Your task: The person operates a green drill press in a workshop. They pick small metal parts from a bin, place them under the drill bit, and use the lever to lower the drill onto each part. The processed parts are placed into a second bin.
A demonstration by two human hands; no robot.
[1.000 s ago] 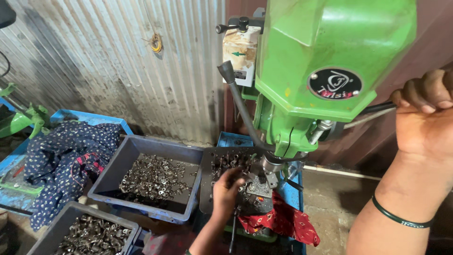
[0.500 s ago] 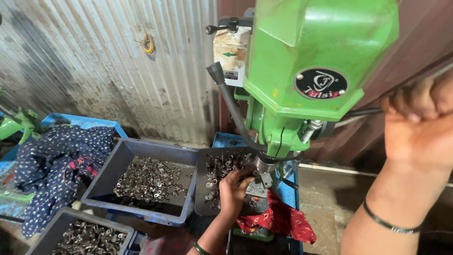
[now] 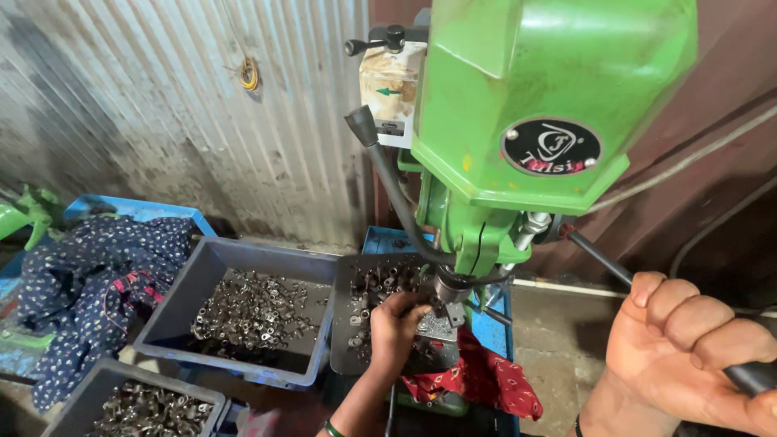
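Right hand (image 3: 688, 356) was clenched around the black feed handle (image 3: 647, 295) of the green drill press (image 3: 534, 121), at about 4 o'clock from the press head. The handle's rod ran up toward 10 o'clock into the side of the press.

Left hand (image 3: 396, 328) was directly below the spindle (image 3: 447, 287), fingers curled over a small metal part (image 3: 435, 325) on the press table; how firmly the part was grasped could not be told.

A dark tray (image 3: 344, 324) of small metal parts lay just beside the left hand, at its 9 o'clock. A grey bin (image 3: 202, 275) of similar parts stood further toward 9 o'clock, and a second grey bin (image 3: 101, 388) at 7 o'clock. A red cloth (image 3: 486, 380) lay at 5 o'clock from the left hand. A dark blue patterned cloth (image 3: 89, 283) lay over a blue crate (image 3: 137, 210) at far left.
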